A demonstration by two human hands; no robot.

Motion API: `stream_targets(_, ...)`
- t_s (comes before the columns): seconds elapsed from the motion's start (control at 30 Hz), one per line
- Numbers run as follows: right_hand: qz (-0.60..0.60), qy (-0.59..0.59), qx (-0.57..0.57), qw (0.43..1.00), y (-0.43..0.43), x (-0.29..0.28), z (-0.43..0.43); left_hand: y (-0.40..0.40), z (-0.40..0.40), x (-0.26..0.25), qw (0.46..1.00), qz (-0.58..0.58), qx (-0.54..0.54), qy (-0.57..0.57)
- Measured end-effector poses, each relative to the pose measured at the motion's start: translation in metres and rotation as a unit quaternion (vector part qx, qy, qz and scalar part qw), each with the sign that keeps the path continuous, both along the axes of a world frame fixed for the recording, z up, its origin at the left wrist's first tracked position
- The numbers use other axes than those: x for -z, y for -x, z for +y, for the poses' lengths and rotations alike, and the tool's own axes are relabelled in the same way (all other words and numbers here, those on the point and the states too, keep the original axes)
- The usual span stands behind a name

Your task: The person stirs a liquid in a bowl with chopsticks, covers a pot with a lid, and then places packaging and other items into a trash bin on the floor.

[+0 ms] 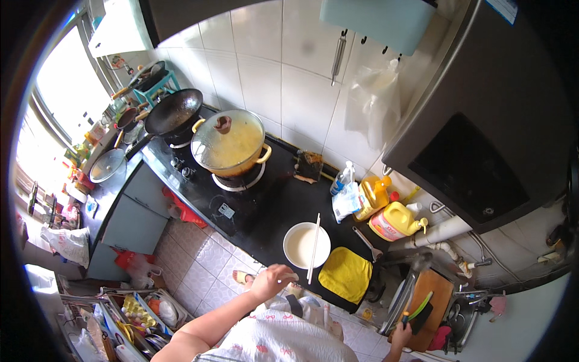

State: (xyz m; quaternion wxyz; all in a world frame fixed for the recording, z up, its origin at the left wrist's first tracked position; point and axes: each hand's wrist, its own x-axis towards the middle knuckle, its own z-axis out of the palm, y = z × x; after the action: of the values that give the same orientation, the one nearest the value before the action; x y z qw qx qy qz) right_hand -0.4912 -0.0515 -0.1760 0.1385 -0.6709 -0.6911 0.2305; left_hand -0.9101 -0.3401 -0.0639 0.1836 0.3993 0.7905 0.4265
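My left hand (272, 281) is held in front of my body near the counter's edge, its fingers bent together; whether something small and pale is between them is unclear. A white bowl of pale liquid (300, 246) stands just beyond it, with white chopsticks (315, 253) across its right side. At the lower right, my right hand (401, 335) is closed around the handle of a knife (405, 318), above a wooden cutting board (435, 289). A long green vegetable (423, 306) lies on the board beside the knife. A yellow cloth (347, 274) is spread between bowl and board.
On the gas stove, a lidded yellow pot (228, 145) with yellowish contents stands beside a black wok (174, 113). Bottles, including a yellow pump bottle (393, 221), line the wall. A peeler-like utensil (367, 243) lies near the cloth. A dark cabinet (488, 126) juts out at upper right.
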Motion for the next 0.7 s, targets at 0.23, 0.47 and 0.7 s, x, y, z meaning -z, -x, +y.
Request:
stream_targets(0.23,0.245,0.167,-0.165,0.941,0.113,-0.068,-0.030,-0.010,0.002,0.021,0.959,-0.201,-0.165,-0.108)
stream_targets(0.47,0.111,-0.047,-0.385,0.915,0.181,-0.088,-0.038,-0.026,-0.010,0.051,0.942,-0.254,-0.168,-0.142)
stream_targets(0.7,0.221,0.052,-0.256,0.940,0.122,-0.095,-0.003,-0.031,-0.003,0.012,0.943,-0.289,-0.151,-0.061)
